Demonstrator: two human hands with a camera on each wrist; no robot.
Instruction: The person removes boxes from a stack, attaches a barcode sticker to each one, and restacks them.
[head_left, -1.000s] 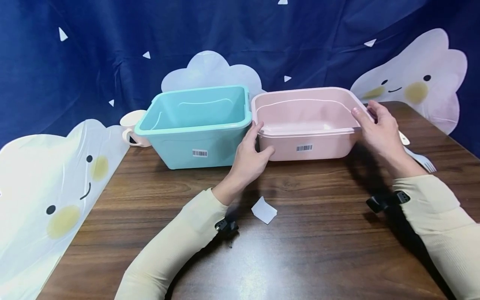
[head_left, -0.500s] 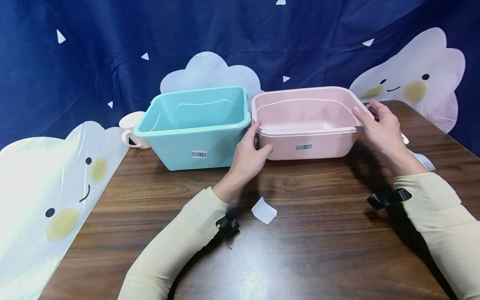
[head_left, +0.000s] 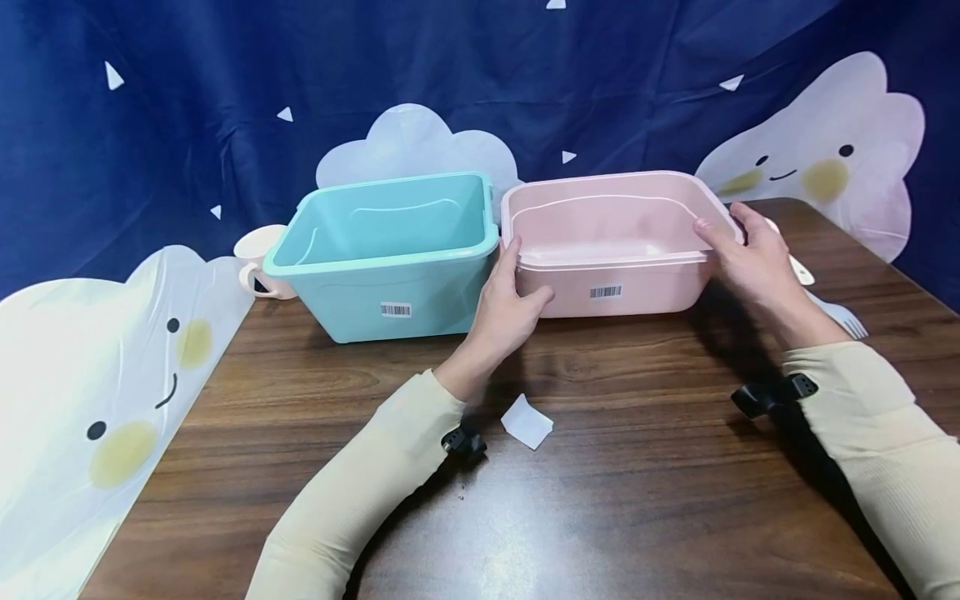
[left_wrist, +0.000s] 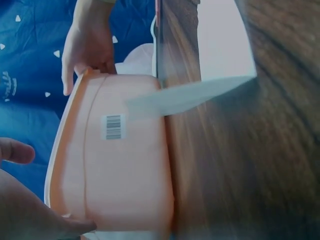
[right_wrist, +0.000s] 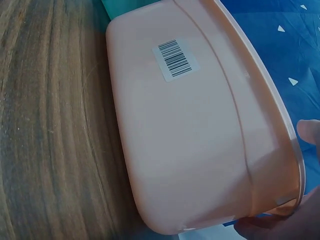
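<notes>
A pink plastic basin [head_left: 615, 287] with a barcode sticker stands on the table beside a turquoise basin [head_left: 375, 296]. My left hand [head_left: 504, 317] touches the pink basin's left end, in the narrow space between both basins. Its fingers look fairly straight, with the thumb in front of the basin wall. At the opposite end, my right hand [head_left: 750, 258] holds the rim, thumb above it and fingers curled below. The right wrist view shows those fingers [right_wrist: 270, 227] under the rim corner. Part of the left fingers is hidden.
A pale mug [head_left: 262, 258] stands left of the turquoise basin. A fork [head_left: 843, 317] and a white handle end [head_left: 802, 273] lie beyond my right wrist. A scrap of white paper [head_left: 527, 422] lies in front on the wooden table [head_left: 615, 500]. A blue cloud-patterned curtain hangs behind.
The view shifts slightly. My left wrist moves a little to the right, and my right thumb reaches slightly farther inward over the rim. Both basins stay side by side.
</notes>
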